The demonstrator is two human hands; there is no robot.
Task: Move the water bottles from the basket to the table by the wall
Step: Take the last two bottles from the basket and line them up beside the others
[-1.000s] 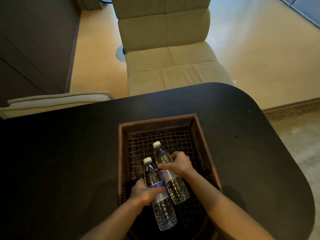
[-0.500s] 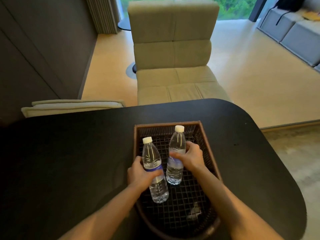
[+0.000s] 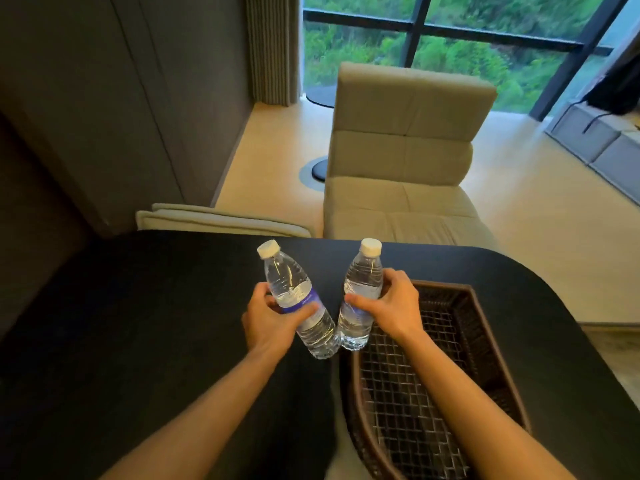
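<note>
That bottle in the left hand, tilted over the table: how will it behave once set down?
The left bottle looks nearly full, so probably heavy for its size. Its thin ribbed plastic may flex under the left hand. Round-bodied, it would likely roll if laid down; stand it upright.

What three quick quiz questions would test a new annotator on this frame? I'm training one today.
1. True or false: the left hand and the right hand each hold a water bottle.
2. Which bottle shows a purple label band: left bottle or right bottle?
3. What is left in the basket: A) two bottles B) no bottles seen

Key: 1 true; 2 left bottle; 3 B
</note>
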